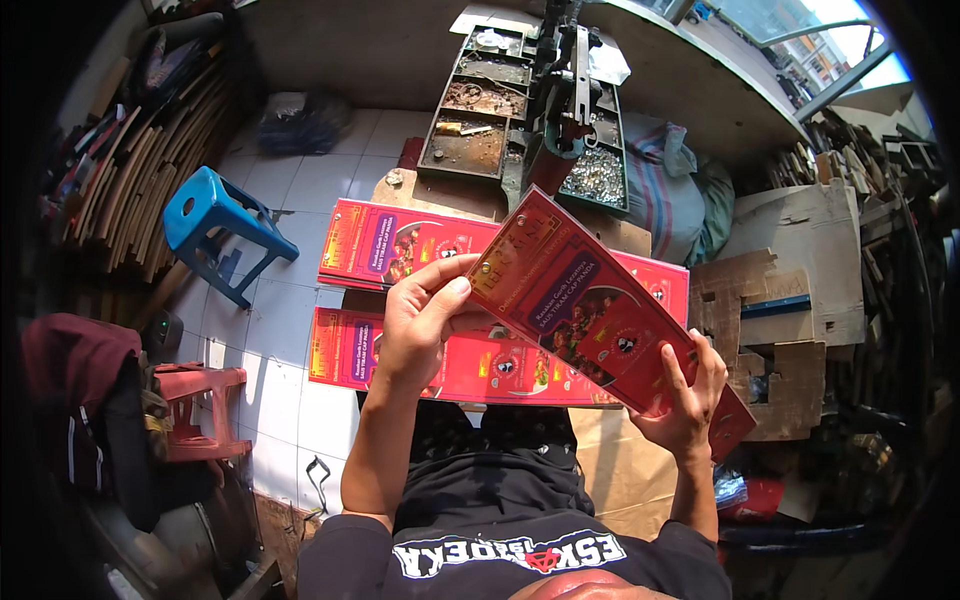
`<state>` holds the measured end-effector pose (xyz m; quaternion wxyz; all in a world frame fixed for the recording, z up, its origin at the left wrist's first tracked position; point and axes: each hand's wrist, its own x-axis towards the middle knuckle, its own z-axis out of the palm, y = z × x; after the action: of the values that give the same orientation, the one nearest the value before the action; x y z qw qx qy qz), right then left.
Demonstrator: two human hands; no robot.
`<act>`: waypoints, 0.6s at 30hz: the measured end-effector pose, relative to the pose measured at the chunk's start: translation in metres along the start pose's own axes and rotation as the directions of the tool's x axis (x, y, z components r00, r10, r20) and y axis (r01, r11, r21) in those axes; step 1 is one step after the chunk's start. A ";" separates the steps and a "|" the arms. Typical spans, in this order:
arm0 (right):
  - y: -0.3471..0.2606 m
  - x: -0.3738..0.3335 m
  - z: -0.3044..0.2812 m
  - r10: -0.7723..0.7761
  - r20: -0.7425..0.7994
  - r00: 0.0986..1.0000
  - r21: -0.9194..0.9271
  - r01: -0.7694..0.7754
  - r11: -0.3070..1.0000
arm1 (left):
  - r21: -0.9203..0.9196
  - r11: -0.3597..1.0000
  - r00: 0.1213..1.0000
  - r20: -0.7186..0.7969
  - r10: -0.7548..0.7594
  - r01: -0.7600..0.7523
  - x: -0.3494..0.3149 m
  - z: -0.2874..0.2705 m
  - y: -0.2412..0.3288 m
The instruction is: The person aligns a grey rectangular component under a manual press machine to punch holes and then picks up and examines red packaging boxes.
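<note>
Item in hand: one long red printed card strip (590, 310), flat, with a dark oval picture panel and small metal eyelets near its upper end. We hold it tilted, upper end toward the bench, lower end toward our lap, raised above the other strips.

Left hand (425, 320): closed on the upper end of the strip, thumb on the printed face beside an eyelet, fingers behind.

Right hand (685, 400): grasping the lower end, fingers spread along the face, palm underneath.

Beneath: two further red printed strips (400, 245) lying side by side on the wooden board (440, 195), apart from the held one.

Ahead: a hand-lever eyelet press (565, 80) standing among compartment trays of metal fittings (470, 115), one tray full of bright eyelets (598, 178).

Surroundings: blue plastic stool (215, 225) on white floor tiles, cardboard boxes (790, 290) to the right, stacked wooden slats (140, 160) to the left.

Step, as we judge it: checking a strip after eyeleting, or lining it up for the press; we cannot tell which. The next move, in our judgement, calls for keeping both ends pinched so the strip stays flat, and steering one end squarely either under the press head or onto the laid strips.
</note>
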<state>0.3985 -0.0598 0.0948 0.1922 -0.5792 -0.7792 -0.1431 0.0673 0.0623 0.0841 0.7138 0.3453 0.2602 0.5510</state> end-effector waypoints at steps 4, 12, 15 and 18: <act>0.000 0.002 0.001 -0.015 -0.033 0.999 -0.032 0.014 0.999 | 0.109 0.994 0.999 -0.041 0.031 -0.027 -0.003 0.000 0.002; 0.005 0.001 0.002 -0.059 -0.077 0.995 -0.067 0.054 0.996 | 0.430 0.880 0.955 -0.116 0.274 -0.201 -0.011 0.010 0.002; 0.007 0.000 0.004 -0.070 -0.118 0.991 -0.086 0.060 0.994 | 0.637 0.706 0.873 -0.104 0.477 -0.310 -0.016 0.019 -0.003; 0.006 0.001 0.005 -0.089 -0.175 0.980 -0.102 0.072 0.992 | 0.781 0.512 0.811 -0.011 0.584 -0.358 -0.022 0.017 -0.005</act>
<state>0.4036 -0.0549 0.0909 0.2278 -0.5404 -0.7738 -0.2393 0.0775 0.0372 0.0908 0.2838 0.5850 0.4535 0.6096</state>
